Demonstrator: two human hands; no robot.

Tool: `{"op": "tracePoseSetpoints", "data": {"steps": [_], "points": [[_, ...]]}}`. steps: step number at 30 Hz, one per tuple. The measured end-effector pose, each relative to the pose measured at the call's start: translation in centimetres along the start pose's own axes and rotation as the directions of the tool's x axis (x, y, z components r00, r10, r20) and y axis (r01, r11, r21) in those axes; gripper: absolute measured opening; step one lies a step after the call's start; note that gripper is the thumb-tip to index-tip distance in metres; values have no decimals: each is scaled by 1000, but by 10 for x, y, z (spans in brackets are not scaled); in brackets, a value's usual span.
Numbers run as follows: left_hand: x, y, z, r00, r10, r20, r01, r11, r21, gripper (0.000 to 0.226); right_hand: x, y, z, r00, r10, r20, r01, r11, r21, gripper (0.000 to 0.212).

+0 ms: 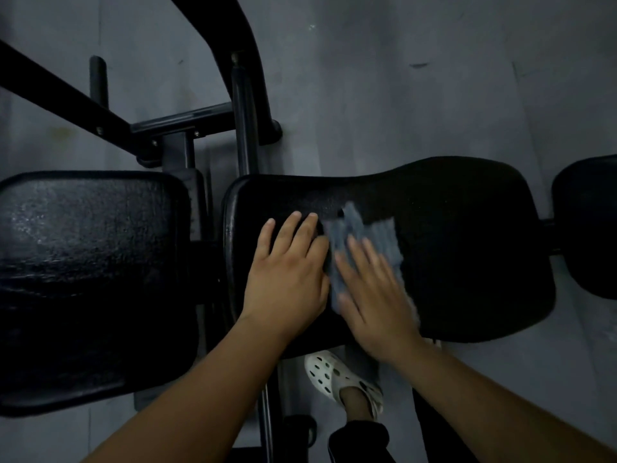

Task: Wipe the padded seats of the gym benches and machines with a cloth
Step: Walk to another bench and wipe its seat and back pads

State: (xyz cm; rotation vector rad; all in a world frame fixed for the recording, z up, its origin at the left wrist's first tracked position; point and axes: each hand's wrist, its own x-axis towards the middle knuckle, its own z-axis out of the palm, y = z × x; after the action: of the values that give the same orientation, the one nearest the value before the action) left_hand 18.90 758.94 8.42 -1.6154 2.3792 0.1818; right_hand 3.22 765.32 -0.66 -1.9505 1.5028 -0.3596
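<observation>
Risks first, from the left. On the glossy left pad (90,279): a possibly damp sheen, so a chance of skipping it or doing it twice, wiped and unwiped hard to tell apart in this gloom. At the gap between that pad and the seat pad (467,245): joint and black frame (247,105) close to the left hand (287,275), laid flat with straight fingers near the seat's left end, gripping nothing; could get nipped if slid further left. Just beside it, the grey cloth (384,232), spread on the middle of the seat under the right hand (374,295), fingers splayed and pressing down, not curled round the fabric; with no pinch on it, liable to bunch, skid out from under the palm or drop over the near edge to the floor (434,78). Further right, the seat's broad end and a third pad (587,228), by the look not yet reached; easy to miss. Now the doubtful parts. Left pad cut off at the picture's edge, its lower half lost in shadow. Right hand and the cloth's near edge blurred, so fold and thickness impossible to judge; contact between cloth and left hand unclear. Below the seat, only a white perforated shoe (337,375) and a dark trouser leg (360,439); supports hidden. Third pad cropped at the right edge.
</observation>
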Motion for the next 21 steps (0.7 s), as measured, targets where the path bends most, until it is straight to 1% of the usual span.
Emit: {"op": "tracePoseSetpoints", "data": {"steps": [1,2,3,4,6,7,8,9,11,13,14,15,16,17,19,20,21], "points": [[3,2,0,1000,3,9,-3,1000,2,57,-17,17,-4,999,-35,32,35,999,-16,65],[6,4,1,1000,10,19,-10,1000,7,57,-19,39,-8,999,-37,40,39,999,-32,66],[9,6,1,999,22,27,-22,1000,11,58,-6,57,-14,1000,6,28,-5,999,-51,67],[12,8,2,999,37,34,-38,999,12,58,16,68,-20,996,87,4,-87,994,-62,69],[18,12,3,998,52,31,-53,999,10,56,70,64,-30,970,238,-58,-241,968,-68,72],[21,14,4,999,47,27,-48,999,11,55,88,52,-30,964,254,-75,-258,964,-64,72],[22,15,4,999,40,25,-40,999,15,54,94,40,-27,969,225,-101,-231,971,-57,70],[23,15,5,999,35,27,-35,999,20,53,85,30,-22,980,168,-103,-173,984,-43,69],[23,17,6,999,29,36,-30,999,34,53,35,29,-9,999,30,-39,-31,999,-33,67],[23,18,7,998,25,55,-28,998,64,56,-9,52,-8,995,-96,23,97,994,-47,67],[24,18,7,998,26,63,-30,997,77,57,-11,71,-11,991,-130,35,132,989,-60,68],[24,18,7,998,28,65,-33,996,84,57,1,87,-15,992,-124,30,126,989,-71,69],[25,18,7,998,29,64,-34,996,87,58,22,96,-20,997,-71,10,71,995,-74,70],[25,19,7,998,28,62,-33,995,90,57,48,98,-26,999,13,-29,-15,997,-76,70],[25,19,8,998,20,59,-26,995,99,57,89,86,-33,982,166,-90,-171,984,-58,70],[26,19,9,998,18,58,-23,995,100,57,96,76,-32,975,195,-110,-200,979,-38,69],[26,20,9,998,17,56,-22,995,98,57,89,66,-29,977,178,-113,-182,983,-25,69]]}}
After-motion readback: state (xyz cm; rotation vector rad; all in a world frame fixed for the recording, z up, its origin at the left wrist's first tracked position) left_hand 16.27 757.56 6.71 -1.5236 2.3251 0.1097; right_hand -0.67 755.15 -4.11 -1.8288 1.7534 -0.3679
